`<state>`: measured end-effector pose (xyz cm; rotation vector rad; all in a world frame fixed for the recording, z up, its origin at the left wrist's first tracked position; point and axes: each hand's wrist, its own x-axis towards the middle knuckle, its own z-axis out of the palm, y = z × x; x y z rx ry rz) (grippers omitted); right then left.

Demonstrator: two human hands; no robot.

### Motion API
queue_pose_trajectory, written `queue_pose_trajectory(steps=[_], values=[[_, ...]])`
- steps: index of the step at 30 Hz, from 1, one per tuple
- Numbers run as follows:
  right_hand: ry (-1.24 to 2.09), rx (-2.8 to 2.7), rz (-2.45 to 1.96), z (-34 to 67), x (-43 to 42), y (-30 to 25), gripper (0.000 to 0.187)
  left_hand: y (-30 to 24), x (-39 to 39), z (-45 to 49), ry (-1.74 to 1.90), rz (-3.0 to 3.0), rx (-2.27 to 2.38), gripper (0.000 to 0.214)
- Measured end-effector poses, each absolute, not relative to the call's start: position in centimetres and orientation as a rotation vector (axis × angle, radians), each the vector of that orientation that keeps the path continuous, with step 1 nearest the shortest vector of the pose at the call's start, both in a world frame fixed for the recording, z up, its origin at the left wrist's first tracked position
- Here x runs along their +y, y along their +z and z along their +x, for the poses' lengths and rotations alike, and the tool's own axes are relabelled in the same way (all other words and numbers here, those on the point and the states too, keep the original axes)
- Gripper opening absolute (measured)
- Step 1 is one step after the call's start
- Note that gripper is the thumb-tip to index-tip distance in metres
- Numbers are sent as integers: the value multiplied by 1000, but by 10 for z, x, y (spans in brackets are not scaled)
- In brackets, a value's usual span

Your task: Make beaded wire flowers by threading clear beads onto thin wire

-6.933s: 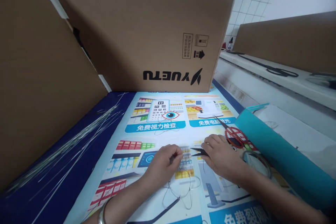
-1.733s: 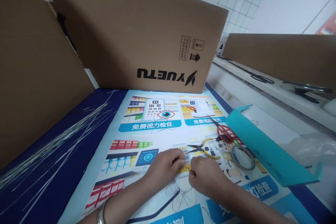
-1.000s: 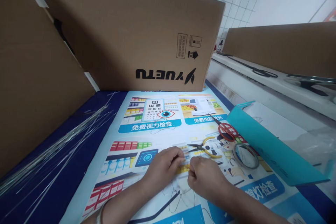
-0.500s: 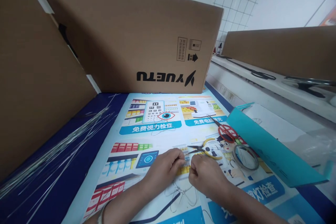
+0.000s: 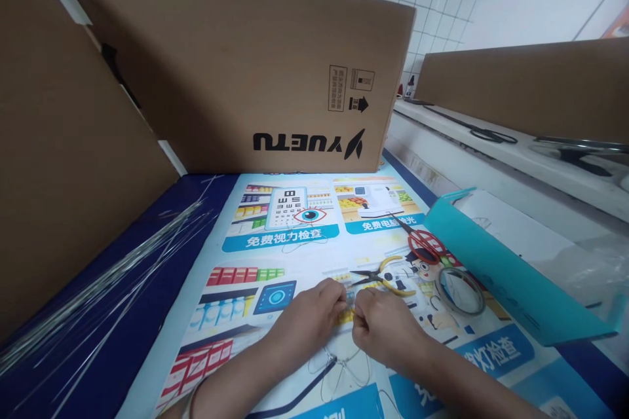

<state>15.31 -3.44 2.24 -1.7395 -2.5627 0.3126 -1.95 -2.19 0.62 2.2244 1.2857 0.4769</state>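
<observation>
My left hand (image 5: 319, 308) and my right hand (image 5: 386, 321) face each other, both closed in a pinch with a small gap between them. A thin metal wire (image 5: 335, 360), bent into loops, runs down from between the fists over the printed sheet; its ends at the fingertips are mostly hidden. Just beyond my right hand lie yellow-handled pliers (image 5: 377, 273), jaws pointing left. Behind them to the right rest red-handled scissors (image 5: 411, 232). A grey ring-shaped roll (image 5: 479, 304) lies flat to the right of the pliers.
A bundle of long thin wires (image 5: 122, 265) lies on the dark blue surface at left. Large cardboard panels (image 5: 221, 65) stand at the left and back. At right, a teal open box (image 5: 511, 275) sits beside a white ledge (image 5: 457, 121). A printed sheet (image 5: 314, 258) covers the middle.
My two hands stay pinched close together, with only a slight shift. The view has tilted a little; pliers, scissors and roll lie where they were.
</observation>
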Motion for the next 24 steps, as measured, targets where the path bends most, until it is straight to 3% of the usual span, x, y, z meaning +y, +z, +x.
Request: queue_pose_trajectory(steps=[7,24], values=[[303,-2569,-1713,154,-33,21,12,15,-23,-25,429,2358,1134,25],[312,-2612,-1689,153,-33,20,10,17,-19,-24,359,2310,1271,18]])
